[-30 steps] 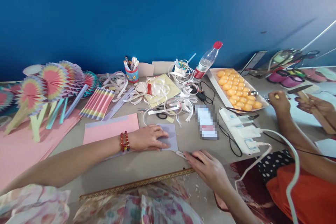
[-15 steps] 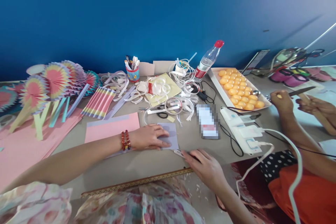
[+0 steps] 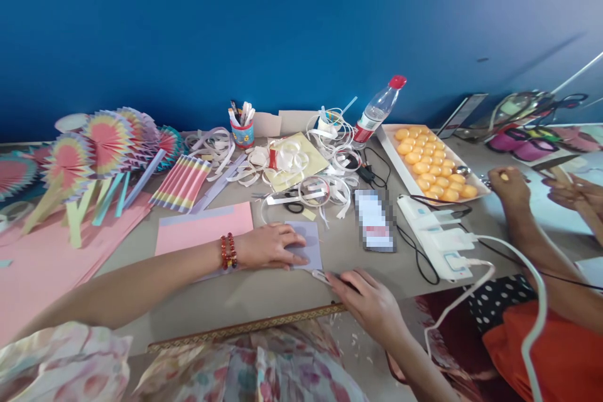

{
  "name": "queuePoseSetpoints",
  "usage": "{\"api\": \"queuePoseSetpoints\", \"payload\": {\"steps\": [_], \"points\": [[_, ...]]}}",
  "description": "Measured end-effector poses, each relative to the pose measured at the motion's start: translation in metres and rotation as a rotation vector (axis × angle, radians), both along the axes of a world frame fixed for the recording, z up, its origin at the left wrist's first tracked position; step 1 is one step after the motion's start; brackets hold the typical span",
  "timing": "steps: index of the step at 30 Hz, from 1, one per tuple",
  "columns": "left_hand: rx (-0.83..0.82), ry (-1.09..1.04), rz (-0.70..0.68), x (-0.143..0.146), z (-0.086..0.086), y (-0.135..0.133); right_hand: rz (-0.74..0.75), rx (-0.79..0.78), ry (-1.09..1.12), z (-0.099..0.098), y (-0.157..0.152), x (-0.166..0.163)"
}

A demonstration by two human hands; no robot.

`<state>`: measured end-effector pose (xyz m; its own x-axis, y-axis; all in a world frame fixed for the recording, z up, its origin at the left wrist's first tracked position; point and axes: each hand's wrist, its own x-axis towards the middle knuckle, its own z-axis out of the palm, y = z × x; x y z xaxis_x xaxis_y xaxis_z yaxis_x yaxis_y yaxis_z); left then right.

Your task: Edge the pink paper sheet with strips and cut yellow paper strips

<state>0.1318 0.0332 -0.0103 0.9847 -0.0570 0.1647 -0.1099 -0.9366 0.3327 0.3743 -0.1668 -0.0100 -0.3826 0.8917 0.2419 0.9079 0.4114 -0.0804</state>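
My left hand (image 3: pixel 276 246) lies flat on a small purple sheet of paper (image 3: pixel 311 240), fingers stretched out and a little apart, pressing it to the table. My right hand (image 3: pixel 370 298) is closed round a slim, pale craft knife (image 3: pixel 321 276). Its tip reaches the sheet's lower right corner; most of the handle is hidden in my fingers. Under my left wrist is a larger pink sheet with purple edges (image 3: pixel 207 229). Behind my left hand are a pair of dark-handled scissors (image 3: pixel 295 207) and loose white paper strips (image 3: pixel 343 198).
Pleated paper fans (image 3: pixel 108 141) stand at the left on pink sheets (image 3: pixel 28 289). At the back are a pen cup (image 3: pixel 243 134) and a plastic bottle (image 3: pixel 377 110). To the right lie a phone (image 3: pixel 375 220), a power strip (image 3: pixel 436 242) and a tray (image 3: pixel 393 147). A co-worker's hands (image 3: pixel 511 191) hold a knife.
The whole view has shifted slightly, with the table things sitting a little further right. Both my hands keep nearly the same place. The co-worker's knife has moved a little against the piece it meets.
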Motion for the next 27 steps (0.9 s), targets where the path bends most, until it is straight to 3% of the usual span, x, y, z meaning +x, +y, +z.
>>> {"api": "queuePoseSetpoints", "payload": {"steps": [27], "points": [[0.074,0.040,-0.013,-0.002,-0.003,0.000,0.024,-0.014,0.043,0.003,0.008,-0.014]]}}
